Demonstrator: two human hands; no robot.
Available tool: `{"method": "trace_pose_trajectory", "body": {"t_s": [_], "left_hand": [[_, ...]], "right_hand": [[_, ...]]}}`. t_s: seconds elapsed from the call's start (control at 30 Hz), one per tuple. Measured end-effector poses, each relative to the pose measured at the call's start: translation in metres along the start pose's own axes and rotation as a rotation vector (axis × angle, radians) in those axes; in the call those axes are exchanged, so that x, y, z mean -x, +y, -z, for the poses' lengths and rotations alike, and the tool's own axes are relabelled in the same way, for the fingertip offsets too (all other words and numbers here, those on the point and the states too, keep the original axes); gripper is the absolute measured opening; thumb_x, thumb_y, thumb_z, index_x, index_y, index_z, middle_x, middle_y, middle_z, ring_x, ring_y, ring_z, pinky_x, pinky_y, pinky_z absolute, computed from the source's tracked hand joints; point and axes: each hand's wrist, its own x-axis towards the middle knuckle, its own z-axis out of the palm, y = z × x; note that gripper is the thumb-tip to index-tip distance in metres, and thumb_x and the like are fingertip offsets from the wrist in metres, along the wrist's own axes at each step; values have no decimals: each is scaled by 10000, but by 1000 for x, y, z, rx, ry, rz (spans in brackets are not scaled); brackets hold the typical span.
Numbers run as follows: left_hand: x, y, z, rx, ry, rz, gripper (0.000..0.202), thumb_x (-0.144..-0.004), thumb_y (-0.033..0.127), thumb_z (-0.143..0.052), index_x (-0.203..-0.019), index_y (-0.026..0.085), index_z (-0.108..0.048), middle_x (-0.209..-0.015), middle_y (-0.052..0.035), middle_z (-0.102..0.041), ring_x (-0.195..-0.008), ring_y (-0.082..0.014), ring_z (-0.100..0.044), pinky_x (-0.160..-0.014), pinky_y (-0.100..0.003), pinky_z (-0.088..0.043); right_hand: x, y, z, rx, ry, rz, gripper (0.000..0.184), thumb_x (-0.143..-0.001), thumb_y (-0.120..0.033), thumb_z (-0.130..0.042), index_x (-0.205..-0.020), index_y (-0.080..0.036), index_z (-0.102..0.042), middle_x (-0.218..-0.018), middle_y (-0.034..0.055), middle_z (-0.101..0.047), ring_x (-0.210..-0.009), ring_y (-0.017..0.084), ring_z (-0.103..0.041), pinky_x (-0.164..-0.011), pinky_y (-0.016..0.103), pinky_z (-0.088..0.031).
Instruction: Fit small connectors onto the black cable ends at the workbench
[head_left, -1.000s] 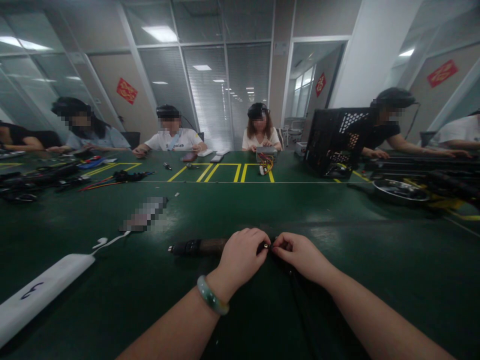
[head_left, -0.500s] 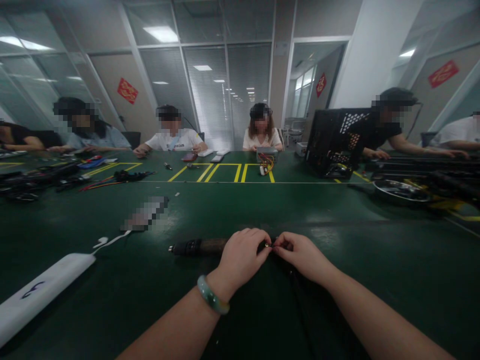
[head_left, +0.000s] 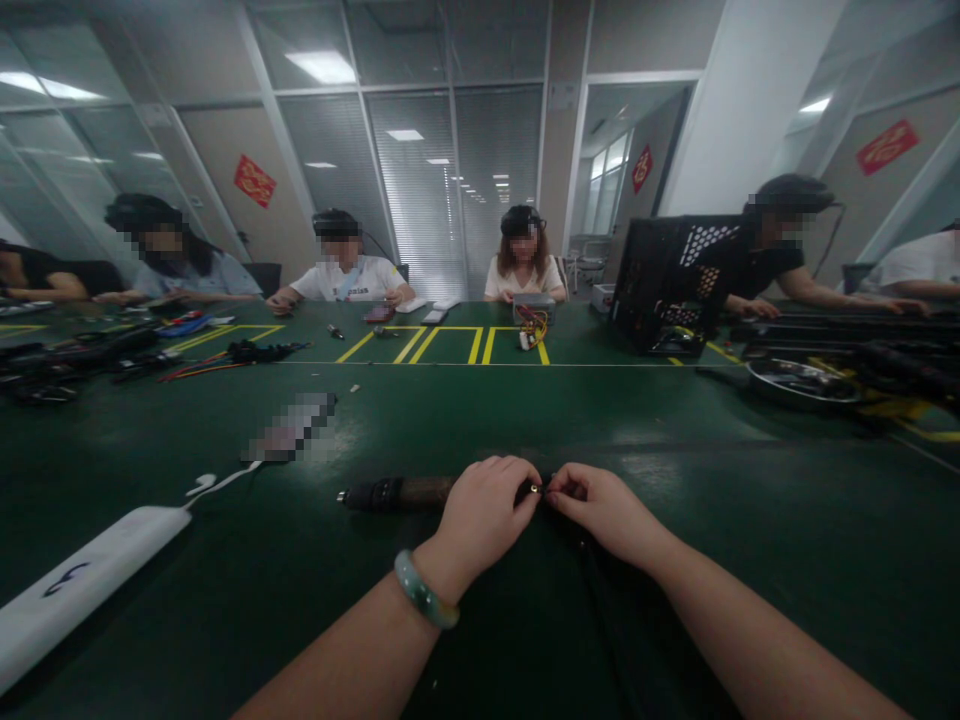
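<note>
A dark electric screwdriver (head_left: pixel 405 493) with a brown grip lies on the green table (head_left: pixel 465 420), its silver tip toward the left. My left hand (head_left: pixel 484 515), wearing a jade-coloured bangle (head_left: pixel 424 590) on the wrist, closes over the tool's right part and hides it. A tiny gold-coloured piece (head_left: pixel 535 489) shows by the left thumb and fingertips. Right beside it, the fingertips of my right hand (head_left: pixel 607 505) are pinched together; what they hold is too small and dark to make out. Under the right wrist a black cord (head_left: pixel 589 575) runs toward me.
A white power strip (head_left: pixel 97 580) with a cable to a phone-like device (head_left: pixel 292 430) lies on the left. Black cables (head_left: pixel 75 350) pile at far left. A black computer case (head_left: pixel 667 285) and a metal bowl (head_left: pixel 802 382) stand at right. Several people sit across the table.
Both hands keep almost the same place. The right fingertips have shifted very slightly away from the gold-coloured piece.
</note>
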Motion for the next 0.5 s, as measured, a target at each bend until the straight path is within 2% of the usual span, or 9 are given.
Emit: {"method": "trace_pose_trajectory", "body": {"t_s": [0.27, 0.5], "left_hand": [[-1, -2, -1, 46, -5, -45, 115, -846, 245, -603, -960, 246, -613, -992, 11, -634, -947, -188, -562, -863, -339, -420], [0, -1, -2, 44, 14, 1, 134, -833, 241, -603, -967, 237, -599, -971, 2, -633, -906, -194, -568, -825, -350, -429]], "right_hand": [[-4, 7, -1, 26, 4, 15, 130, -821, -298, -583, -832, -183, -642, -737, -4, -655, -650, 134, -575, -559, 216, -391], [0, -2, 4, 18, -15, -8, 123, -816, -288, -592, -838, -178, -641, -741, 0, -655, -654, 134, -582, -563, 212, -403]]}}
